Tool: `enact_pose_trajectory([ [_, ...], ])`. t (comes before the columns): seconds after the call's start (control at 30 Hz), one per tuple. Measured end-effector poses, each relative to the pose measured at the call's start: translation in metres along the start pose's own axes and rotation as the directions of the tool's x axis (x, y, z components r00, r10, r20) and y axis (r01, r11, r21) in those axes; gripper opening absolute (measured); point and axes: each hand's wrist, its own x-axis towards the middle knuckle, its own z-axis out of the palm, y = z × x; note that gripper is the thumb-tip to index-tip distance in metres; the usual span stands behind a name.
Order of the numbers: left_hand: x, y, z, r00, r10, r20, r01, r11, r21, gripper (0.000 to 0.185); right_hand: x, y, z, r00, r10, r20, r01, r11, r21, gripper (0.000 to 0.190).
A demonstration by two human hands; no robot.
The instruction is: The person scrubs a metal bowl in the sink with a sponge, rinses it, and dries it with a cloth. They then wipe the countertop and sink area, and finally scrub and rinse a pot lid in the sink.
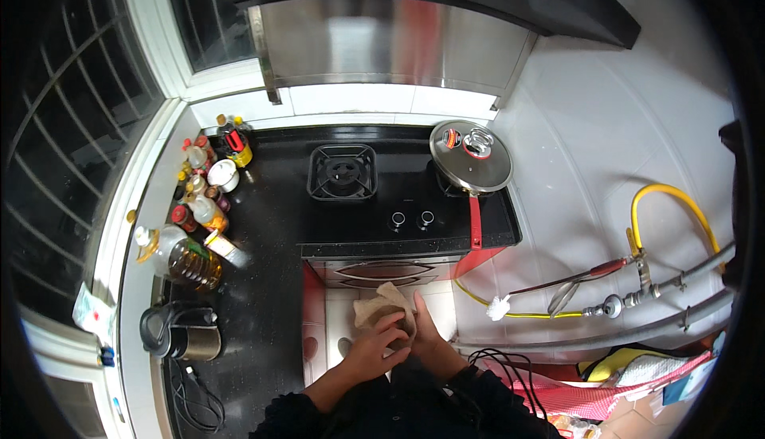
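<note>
A beige cloth (378, 309) is bunched up in front of my body, above the floor before the counter. My left hand (378, 343) lies over the near side of it, fingers curled onto the folds. From the other side my right hand (425, 328) supports the cloth, its thumb side pointing up. Whether anything is wrapped inside the folds cannot be seen. Beyond my hands, a frying pan (454, 167) with a steel lid stands on the right burner, its red handle (475, 221) reaching past the counter's front edge.
A bare gas burner (342, 173) and two knobs (412, 219) are on the black stove. Several bottles and jars, a large oil jug (188, 260) and an electric kettle (190, 334) line the left counter. A yellow gas hose (669, 191) and pipes run along the right wall.
</note>
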Motion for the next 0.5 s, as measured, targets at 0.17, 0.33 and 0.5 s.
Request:
enact_pose_trajectory([
  [0.17,0.024,-0.034,-0.025,0.991,-0.071,0.112,0.073,0.997,-0.013,0.03,0.031,-0.013,-0.009,0.973,0.113,-0.202,-0.146,0.977,-0.156,0.058],
  [0.33,0.054,-0.054,-0.042,0.986,-0.165,-0.013,0.156,0.951,-0.268,0.025,0.059,-0.053,-0.001,0.976,0.07,-0.209,-0.082,0.995,-0.05,0.044],
  [0.5,0.124,-0.055,-0.075,0.962,-0.241,-0.132,0.23,0.969,-0.092,0.024,0.048,-0.129,0.024,0.992,-0.019,-0.124,0.002,0.99,-0.14,0.058],
])
